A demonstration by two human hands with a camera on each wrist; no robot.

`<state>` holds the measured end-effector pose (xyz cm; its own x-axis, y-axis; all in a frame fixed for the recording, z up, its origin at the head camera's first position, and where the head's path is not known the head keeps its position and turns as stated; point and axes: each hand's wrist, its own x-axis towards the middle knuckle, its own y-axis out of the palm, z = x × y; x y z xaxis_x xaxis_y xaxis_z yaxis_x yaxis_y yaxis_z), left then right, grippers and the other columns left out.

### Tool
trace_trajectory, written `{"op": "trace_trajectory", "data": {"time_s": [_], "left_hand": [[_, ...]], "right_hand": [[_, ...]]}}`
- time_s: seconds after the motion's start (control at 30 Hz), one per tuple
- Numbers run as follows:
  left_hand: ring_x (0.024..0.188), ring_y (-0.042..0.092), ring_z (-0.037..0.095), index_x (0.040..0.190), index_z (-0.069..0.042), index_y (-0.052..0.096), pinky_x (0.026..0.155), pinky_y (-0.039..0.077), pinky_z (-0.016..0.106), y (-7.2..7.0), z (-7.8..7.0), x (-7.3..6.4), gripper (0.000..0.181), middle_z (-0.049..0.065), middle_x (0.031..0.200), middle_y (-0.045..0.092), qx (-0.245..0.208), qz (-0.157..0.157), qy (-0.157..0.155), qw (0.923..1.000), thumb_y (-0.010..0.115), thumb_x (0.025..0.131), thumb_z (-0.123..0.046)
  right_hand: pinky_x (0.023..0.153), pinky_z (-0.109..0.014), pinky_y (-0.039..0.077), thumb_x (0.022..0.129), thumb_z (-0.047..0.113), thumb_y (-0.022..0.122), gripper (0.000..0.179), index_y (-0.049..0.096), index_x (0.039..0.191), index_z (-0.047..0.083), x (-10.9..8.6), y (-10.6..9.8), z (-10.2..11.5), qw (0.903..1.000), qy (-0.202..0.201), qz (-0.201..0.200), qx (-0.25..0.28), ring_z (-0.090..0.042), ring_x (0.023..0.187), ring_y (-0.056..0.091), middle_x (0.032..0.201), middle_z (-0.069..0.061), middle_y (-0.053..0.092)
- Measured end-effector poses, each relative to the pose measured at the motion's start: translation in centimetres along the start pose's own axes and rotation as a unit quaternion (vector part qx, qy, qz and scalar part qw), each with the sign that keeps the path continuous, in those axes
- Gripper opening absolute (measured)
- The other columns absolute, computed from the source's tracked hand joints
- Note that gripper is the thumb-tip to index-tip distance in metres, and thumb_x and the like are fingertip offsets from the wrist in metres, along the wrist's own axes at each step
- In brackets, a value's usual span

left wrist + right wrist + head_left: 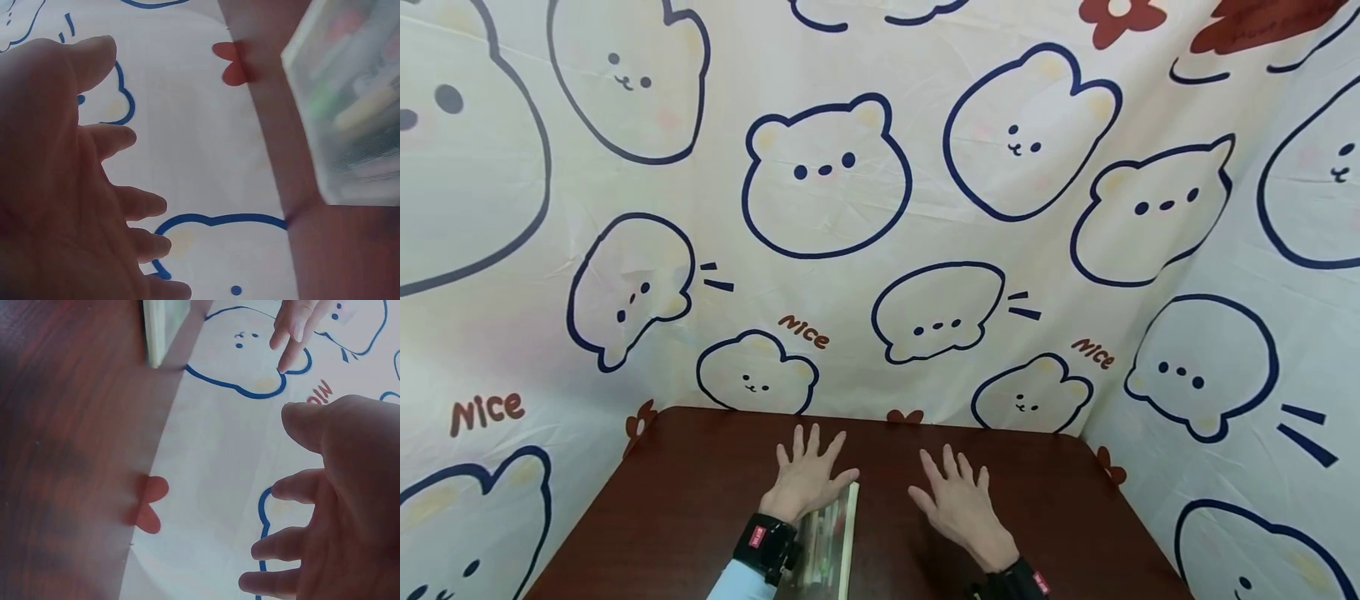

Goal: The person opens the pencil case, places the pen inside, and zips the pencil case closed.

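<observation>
My left hand (805, 479) is held over the table with its fingers straight and spread, holding nothing. Below and beside its wrist is a translucent box (827, 554) with a pale rim, partly hidden by the hand and wrist. Blurred coloured items, long and stick-like, show through the wall of this box (356, 94) in the left wrist view. To the right, apart from the box, my right hand (958, 504) also has spread, straight fingers and nothing in its grasp. In the right wrist view, the box's edge (159, 331) appears near the top, with left-hand fingers (297, 325) beyond.
A dark brown wooden table (895, 533) lies under both hands. Behind it and along both sides hangs a pale cloth (850, 283) printed with blue-outlined animal heads, red flowers and lettering. Each wrist wears a black camera band (763, 546).
</observation>
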<state>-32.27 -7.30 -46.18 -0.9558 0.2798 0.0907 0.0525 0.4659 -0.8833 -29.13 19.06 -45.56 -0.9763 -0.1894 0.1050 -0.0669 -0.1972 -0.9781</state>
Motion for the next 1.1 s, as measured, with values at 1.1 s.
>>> {"op": "trace_trajectory", "data": {"time_s": [1.1], "left_hand": [[0.148,0.002,0.052,0.154,-0.021,0.030,0.108,0.006,0.076,0.2,-0.2,0.7,0.072,0.027,0.160,0.018,-0.003,0.020,0.002,0.9998,0.048,0.095,-0.057]], "right_hand": [[0.105,-0.076,0.018,0.098,0.050,0.048,0.061,0.045,0.147,0.014,-0.2,0.4,-0.1,1.0000,0.009,0.001,0.002,-0.050,0.138,0.036,0.151,-0.028,0.038]]}}
